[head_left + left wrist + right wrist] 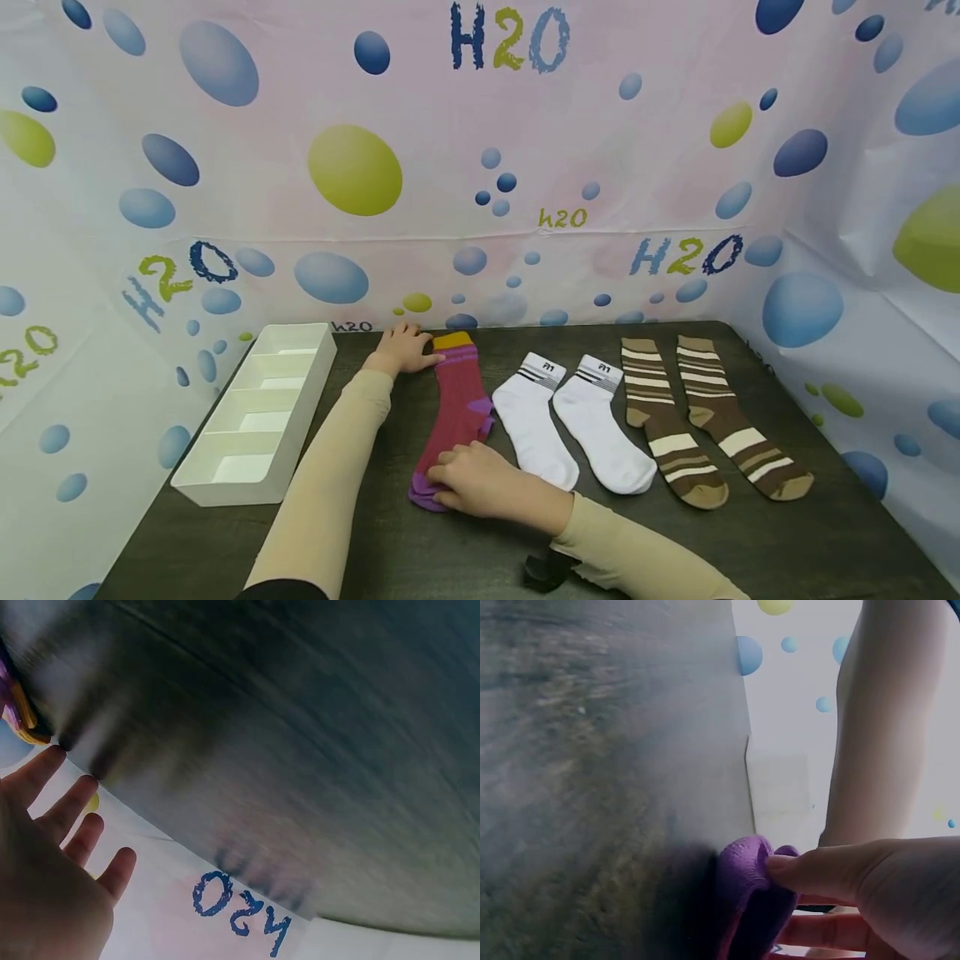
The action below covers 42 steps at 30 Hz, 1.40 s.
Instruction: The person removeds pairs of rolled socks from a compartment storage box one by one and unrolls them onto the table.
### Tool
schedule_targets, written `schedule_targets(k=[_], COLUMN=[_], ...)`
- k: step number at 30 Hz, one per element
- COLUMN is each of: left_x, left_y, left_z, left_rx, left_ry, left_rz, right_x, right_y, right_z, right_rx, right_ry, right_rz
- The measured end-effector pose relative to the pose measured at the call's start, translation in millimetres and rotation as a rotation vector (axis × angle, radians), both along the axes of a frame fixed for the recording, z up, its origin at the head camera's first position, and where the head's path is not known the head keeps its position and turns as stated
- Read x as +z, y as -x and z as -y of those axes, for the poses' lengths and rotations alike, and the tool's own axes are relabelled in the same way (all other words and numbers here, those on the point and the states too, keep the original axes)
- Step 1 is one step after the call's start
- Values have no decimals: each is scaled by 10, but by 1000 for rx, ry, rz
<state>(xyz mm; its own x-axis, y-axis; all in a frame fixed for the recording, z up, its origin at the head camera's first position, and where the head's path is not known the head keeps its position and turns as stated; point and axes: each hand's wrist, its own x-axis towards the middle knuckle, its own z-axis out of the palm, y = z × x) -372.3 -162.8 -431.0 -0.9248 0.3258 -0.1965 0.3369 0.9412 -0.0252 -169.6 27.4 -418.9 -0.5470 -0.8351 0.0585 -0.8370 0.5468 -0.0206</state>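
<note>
A pair of red socks [459,392] with purple heels and toes and a yellow cuff edge lies stacked, one over the other. My left hand [401,348] is beside the cuff, its thumb touching the cuff's left edge. The left wrist view shows its fingers spread and fairly straight, the yellow edge [31,736] near the fingertips. My right hand [480,482] pinches the toe end. In the right wrist view its thumb presses on the purple toe [744,866], which is lifted slightly and folded; the fingers lie behind it, partly hidden.
Left of the socks stands a white box [279,454] with several compartments. To the right lie two white socks [536,425] [603,425] side by side, then two brown striped socks [667,425] [727,408]. All are on a dark table [420,558] against a printed backdrop.
</note>
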Motion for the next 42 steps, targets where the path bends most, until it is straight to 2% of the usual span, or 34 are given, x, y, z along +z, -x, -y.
schedule_targets(k=[5, 14, 26, 31, 35, 39, 42], left_x=[-32, -92, -96, -92, -100, -115, -115], left_y=[25, 67, 4, 8, 15, 11, 1], left_z=[0, -21, -105, -151, -171, -170, -171], left_rx=[-9, -24, -61, -138, -201, -241, -259], left_ry=[-45, -196, -359, -353, -308, -270, -273], left_rz=[4, -10, -110, -173, -225, -270, -314], right_x=[34, 3, -1, -8, -16, -25, -20], right_y=[31, 53, 45, 49, 55, 48, 34], right_z=[-13, -17, -25, -34, -42, -45, -46], right_rx=[-3, -6, 7, 14, 18, 23, 26], right_ry=[16, 16, 21, 21, 30, 42, 51], right_rz=[34, 33, 2, -25, -38, -64, -96])
